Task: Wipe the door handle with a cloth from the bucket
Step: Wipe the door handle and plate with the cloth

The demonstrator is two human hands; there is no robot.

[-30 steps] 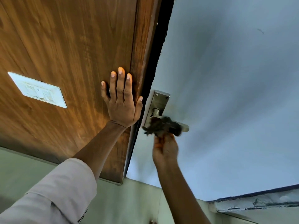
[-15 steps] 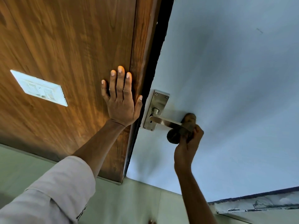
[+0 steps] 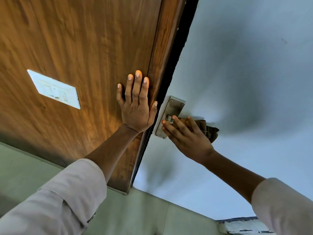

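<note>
- The step in hand is judged to be the wiping of the brushed steel door handle; only its rectangular backplate and round spindle collar are seen, the lever being hidden under the right hand.
- The crumpled brown cloth is pressed against the handle beneath the right hand's palm and loosely spread fingers; its frayed edge sticks out to the right of the handle, with a loose thread hanging.
- Whether the cloth is pinched or merely flattened under the palm cannot be told.
- The left hand is laid flat, fingers extended and close together, on the varnished brown wooden panel just left of the handle; nothing is held in it.
- The wipe is best done with the cloth wrapped around the lever and drawn along its length, then worked around the collar and screw heads, where grime is likely trapped.
- Steady bracing by the left hand should be kept so the pale grey matt door is not swung.
- A white rectangular switch plate is set well left of the handle.
- No bucket is in view.
</note>
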